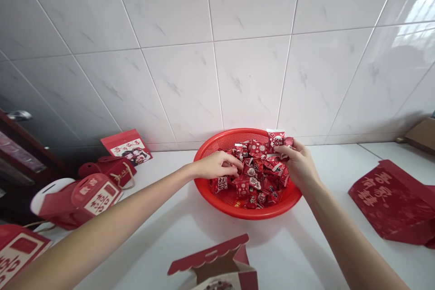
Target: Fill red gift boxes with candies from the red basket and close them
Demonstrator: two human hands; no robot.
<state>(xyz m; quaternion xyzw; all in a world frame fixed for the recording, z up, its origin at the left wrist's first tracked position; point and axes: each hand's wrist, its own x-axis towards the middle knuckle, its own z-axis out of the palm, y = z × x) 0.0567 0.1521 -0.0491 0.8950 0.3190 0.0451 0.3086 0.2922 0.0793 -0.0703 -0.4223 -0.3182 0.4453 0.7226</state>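
Observation:
A red plastic basket [207,195] with a perforated wall holds a heap of red-wrapped candies [253,172] printed with white and gold characters. My left hand [217,165] reaches over the basket's left rim, its bent fingers a little apart and touching the heap; whether a candy lies under the fingertips is hidden. At the right rim, my right hand [299,158] is closed on a red and white wrapped candy [276,139], lifted above the others. A second red wrapper shows beside its fingers. Below the basket stands a red gift box [209,256] with its top open.
Several red gift boxes [97,195] with cord handles stand along the left side of the white table [163,217]. A red printed card box [127,147] leans near the tiled wall [248,77]. A larger red box [390,201] lies at right, with a cardboard box [423,133] behind it.

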